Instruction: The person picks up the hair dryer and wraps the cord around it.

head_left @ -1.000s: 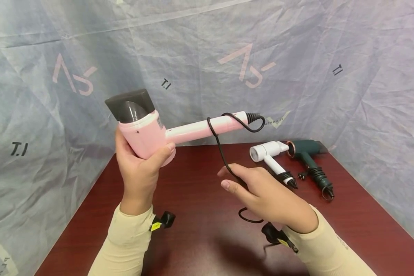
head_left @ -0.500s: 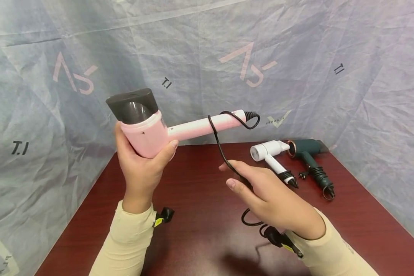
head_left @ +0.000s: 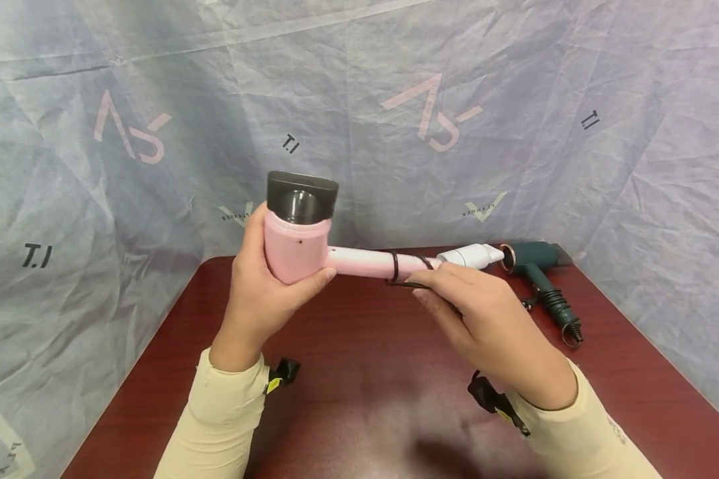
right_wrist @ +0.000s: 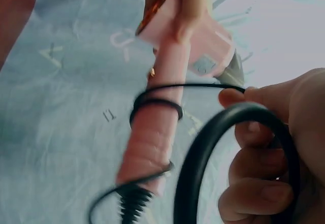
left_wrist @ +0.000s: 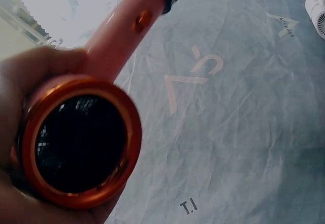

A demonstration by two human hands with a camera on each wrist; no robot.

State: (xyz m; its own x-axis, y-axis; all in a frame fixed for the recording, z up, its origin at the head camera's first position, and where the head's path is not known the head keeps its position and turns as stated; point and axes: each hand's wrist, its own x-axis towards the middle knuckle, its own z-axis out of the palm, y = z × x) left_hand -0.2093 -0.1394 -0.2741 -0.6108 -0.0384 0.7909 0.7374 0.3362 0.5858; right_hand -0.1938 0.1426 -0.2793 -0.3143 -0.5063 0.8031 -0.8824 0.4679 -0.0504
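A pink hair dryer [head_left: 296, 249] with a dark nozzle [head_left: 301, 199] is held up above the table, its handle pointing right. My left hand [head_left: 263, 299] grips it round the body, thumb near the base of the handle. In the left wrist view its round dark back grille [left_wrist: 81, 142] shows an orange rim. A black cord [right_wrist: 157, 104] loops round the handle. My right hand [head_left: 479, 313] pinches the cord beside the handle; in the right wrist view the fingers [right_wrist: 259, 163] curl round it, with a thick blurred loop of cord in front.
On the dark red table [head_left: 347, 372], a white hair dryer [head_left: 470, 256] lies at the back right, partly hidden by my right hand. A dark green hair dryer [head_left: 533, 256] with its cord wrapped round the handle lies beside it. Grey printed sheeting [head_left: 359, 120] hangs behind.
The pink hair dryer has moved right and its handle has swung down towards my right hand. My right hand has risen to the handle, and the cord now wraps it more closely.
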